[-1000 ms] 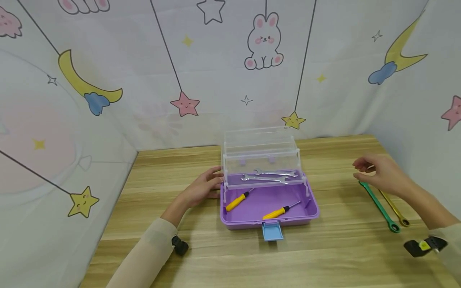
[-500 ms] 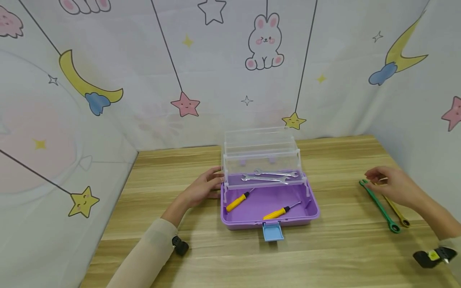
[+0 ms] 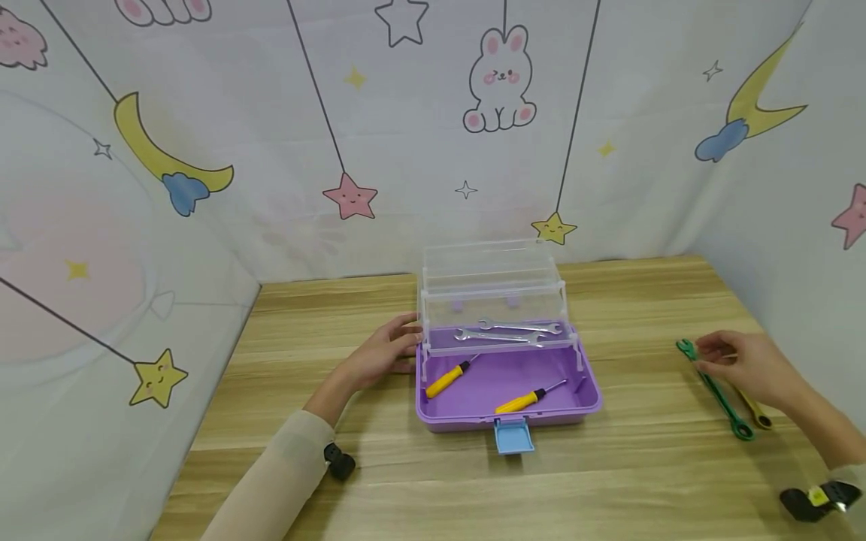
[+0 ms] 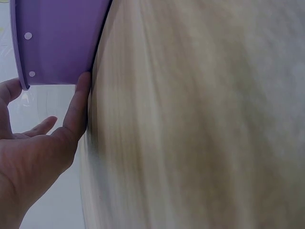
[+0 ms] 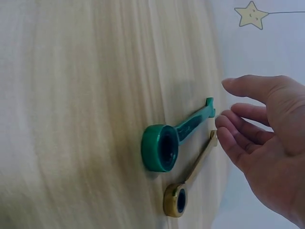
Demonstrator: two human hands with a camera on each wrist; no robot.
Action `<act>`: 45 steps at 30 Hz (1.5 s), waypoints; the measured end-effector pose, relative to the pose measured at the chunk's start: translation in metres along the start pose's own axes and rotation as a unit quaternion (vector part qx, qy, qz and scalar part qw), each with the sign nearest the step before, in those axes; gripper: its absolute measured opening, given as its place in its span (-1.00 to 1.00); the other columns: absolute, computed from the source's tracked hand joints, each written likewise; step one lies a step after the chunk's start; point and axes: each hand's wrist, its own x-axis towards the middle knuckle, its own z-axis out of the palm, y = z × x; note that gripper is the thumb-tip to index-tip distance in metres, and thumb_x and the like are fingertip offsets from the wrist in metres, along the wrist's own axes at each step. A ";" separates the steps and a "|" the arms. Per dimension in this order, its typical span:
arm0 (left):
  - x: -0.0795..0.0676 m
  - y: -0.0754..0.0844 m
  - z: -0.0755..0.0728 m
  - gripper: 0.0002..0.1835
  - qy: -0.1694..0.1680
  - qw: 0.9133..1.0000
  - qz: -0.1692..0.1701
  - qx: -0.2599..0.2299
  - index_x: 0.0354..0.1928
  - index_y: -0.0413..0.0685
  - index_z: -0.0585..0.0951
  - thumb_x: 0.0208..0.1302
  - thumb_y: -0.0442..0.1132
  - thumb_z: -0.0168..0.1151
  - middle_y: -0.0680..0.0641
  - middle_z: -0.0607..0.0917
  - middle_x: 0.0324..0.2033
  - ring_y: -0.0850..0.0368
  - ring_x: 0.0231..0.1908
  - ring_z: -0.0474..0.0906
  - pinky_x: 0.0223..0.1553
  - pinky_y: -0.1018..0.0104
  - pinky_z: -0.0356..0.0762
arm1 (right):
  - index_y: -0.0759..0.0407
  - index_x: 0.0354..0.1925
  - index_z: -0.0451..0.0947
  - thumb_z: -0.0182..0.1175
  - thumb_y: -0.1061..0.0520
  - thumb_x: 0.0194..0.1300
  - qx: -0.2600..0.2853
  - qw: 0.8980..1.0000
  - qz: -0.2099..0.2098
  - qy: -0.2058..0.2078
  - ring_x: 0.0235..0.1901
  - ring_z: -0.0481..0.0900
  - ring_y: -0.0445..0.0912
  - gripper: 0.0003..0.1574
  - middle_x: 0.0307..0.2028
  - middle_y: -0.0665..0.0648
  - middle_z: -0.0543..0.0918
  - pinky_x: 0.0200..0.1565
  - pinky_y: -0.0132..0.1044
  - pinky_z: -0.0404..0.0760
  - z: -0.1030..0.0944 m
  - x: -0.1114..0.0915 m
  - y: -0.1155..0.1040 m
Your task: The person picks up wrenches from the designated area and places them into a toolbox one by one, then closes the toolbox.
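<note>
My left hand [image 3: 380, 355] rests on the left end of a purple toolbox [image 3: 467, 425]. In the left wrist view its fingertips touch the box wall [image 4: 59, 43], one at the rim and another low by the table. Over at the right, my right hand [image 3: 754, 367] hovers above two ratchet wrenches, its fingers loosely bent with nothing between them. The green wrench [image 3: 722, 404] lies left of the gold wrench [image 3: 759, 413], which the hand partly covers in the head view. In the right wrist view the fingers sit beyond the green wrench's [image 5: 193, 121] open end.
Two silver wrenches [image 3: 501, 336] lie on the toolbox's raised clear tray. Inside the purple base are a left yellow screwdriver [image 3: 443, 382] and a right yellow screwdriver [image 3: 519, 401]. A blue latch [image 3: 514, 437] hangs at the front. Patterned cloth [image 3: 433, 150] surrounds the wooden table [image 3: 473, 496].
My right hand has moved right and nearer to me, lowering toward the green and gold wrenches. The left hand stays on the toolbox.
</note>
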 end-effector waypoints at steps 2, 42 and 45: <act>-0.001 0.000 0.000 -0.29 -0.001 1.000 0.000 0.001 0.66 -0.03 0.11 0.63 -0.12 0.13 -0.29 0.26 0.56 -0.23 0.33 0.51 0.18 -0.05 0.69 | 0.53 0.11 0.60 0.43 0.19 0.40 -0.005 1.000 0.008 -0.004 -0.27 0.55 -0.47 -0.53 -0.14 0.27 0.76 -0.30 -0.47 0.65 0.002 -0.001 0.001; -0.002 0.000 0.001 -0.26 -0.003 1.000 0.004 -0.008 0.67 -0.05 0.09 0.62 -0.11 0.14 -0.29 0.26 0.55 -0.22 0.33 0.53 0.17 -0.02 0.70 | 0.46 0.01 0.65 0.45 0.12 0.37 -0.020 0.998 0.045 -0.028 -0.32 0.62 -0.23 -0.56 -0.24 0.12 0.75 -0.32 -0.36 0.62 0.020 -0.003 -0.013; -0.002 -0.001 0.000 -0.26 -0.004 1.000 0.005 -0.005 0.67 -0.04 0.10 0.62 -0.09 0.15 -0.29 0.26 0.56 -0.23 0.34 0.52 0.18 -0.03 0.69 | 0.45 0.00 0.65 0.46 0.14 0.37 -0.013 0.999 0.042 -0.025 -0.33 0.60 -0.26 -0.58 -0.24 0.11 0.74 -0.33 -0.36 0.61 0.023 -0.006 -0.012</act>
